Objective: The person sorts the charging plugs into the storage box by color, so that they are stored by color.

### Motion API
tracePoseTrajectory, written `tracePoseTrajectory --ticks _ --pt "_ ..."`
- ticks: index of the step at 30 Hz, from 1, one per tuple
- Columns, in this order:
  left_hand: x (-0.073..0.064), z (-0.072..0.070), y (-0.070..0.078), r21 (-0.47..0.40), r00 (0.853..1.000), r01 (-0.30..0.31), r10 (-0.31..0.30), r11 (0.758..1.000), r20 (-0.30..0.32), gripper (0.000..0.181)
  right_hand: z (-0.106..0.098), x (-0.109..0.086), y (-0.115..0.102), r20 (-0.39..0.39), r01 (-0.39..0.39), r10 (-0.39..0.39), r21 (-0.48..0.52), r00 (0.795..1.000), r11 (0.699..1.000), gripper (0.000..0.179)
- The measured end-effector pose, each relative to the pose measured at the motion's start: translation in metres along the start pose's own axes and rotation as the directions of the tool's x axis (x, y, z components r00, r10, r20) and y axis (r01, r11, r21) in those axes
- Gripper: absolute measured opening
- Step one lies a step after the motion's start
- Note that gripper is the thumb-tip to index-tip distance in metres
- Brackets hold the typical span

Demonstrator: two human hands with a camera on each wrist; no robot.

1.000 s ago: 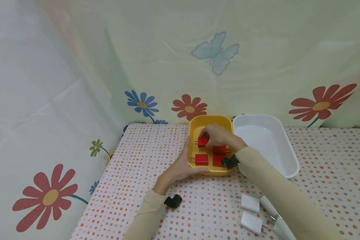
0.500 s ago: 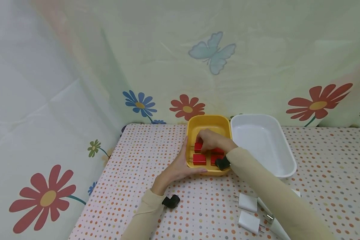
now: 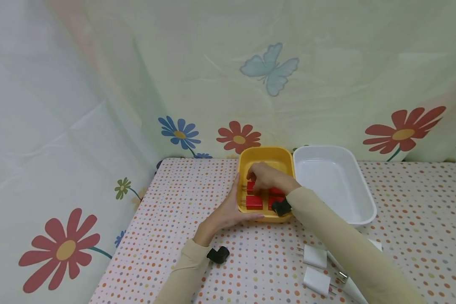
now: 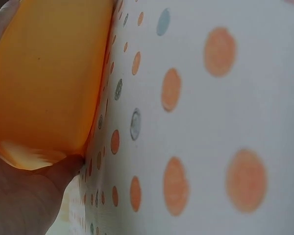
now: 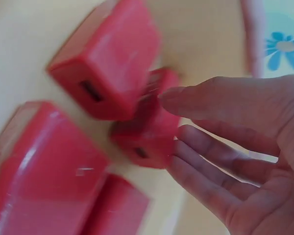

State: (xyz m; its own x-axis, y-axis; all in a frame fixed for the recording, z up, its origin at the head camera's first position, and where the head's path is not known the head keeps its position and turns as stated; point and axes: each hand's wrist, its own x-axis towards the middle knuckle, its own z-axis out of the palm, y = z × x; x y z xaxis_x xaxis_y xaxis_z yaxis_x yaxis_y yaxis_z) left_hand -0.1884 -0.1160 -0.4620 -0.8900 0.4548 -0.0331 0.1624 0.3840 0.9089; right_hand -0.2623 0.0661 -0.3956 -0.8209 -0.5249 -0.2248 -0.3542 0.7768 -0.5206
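My left hand (image 3: 228,210) holds the yellow container (image 3: 269,153) at its near left corner, fingers along the left side and thumb at the front. In the left wrist view the thumb (image 4: 63,171) touches the container's orange-yellow wall (image 4: 44,73). Inside the container lie several red USB plug chargers (image 3: 254,202), metal prongs showing on the left ones. My right hand (image 3: 264,176) reaches in and pinches the far left red charger (image 3: 251,187) between thumb and fingers. In the right wrist view this charger (image 5: 152,125) sits at the fingertips, beside other red chargers (image 5: 44,166).
A white container (image 3: 328,181) stands against the yellow one's right side. Several white plug chargers (image 3: 315,256) lie on the dotted tablecloth (image 3: 266,261), partly under the right forearm. A flowered curtain (image 3: 197,76) hangs behind the table.
My right hand has moved slightly toward me and left, lowering the pinched red charger beside the near left one. The left hand has kept its hold on the container.
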Motion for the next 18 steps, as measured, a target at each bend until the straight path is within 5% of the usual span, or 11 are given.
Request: tracePoseTrajectory --ticks 5,10,14,18 --pt "-0.001 0.001 0.001 0.008 1.000 0.026 -0.026 1.000 0.000 0.132 -0.012 -0.020 -0.020 -0.077 0.100 -0.103 -0.044 0.992 0.994 0.037" --pt "0.000 0.000 0.001 -0.010 1.000 0.017 -0.017 1.000 0.001 0.131 -0.024 -0.060 -0.041 -0.164 0.225 -0.234 -0.074 0.958 0.972 0.035" --pt "0.002 0.000 0.002 -0.050 0.999 -0.045 0.046 0.998 0.012 0.128 -0.023 -0.097 -0.050 -0.215 0.301 -0.314 -0.093 0.925 0.949 0.028" --pt "0.004 0.003 0.002 -0.096 0.992 -0.122 0.124 0.988 0.022 0.124 -0.017 -0.140 -0.049 -0.241 0.319 -0.323 -0.055 0.915 0.946 0.025"
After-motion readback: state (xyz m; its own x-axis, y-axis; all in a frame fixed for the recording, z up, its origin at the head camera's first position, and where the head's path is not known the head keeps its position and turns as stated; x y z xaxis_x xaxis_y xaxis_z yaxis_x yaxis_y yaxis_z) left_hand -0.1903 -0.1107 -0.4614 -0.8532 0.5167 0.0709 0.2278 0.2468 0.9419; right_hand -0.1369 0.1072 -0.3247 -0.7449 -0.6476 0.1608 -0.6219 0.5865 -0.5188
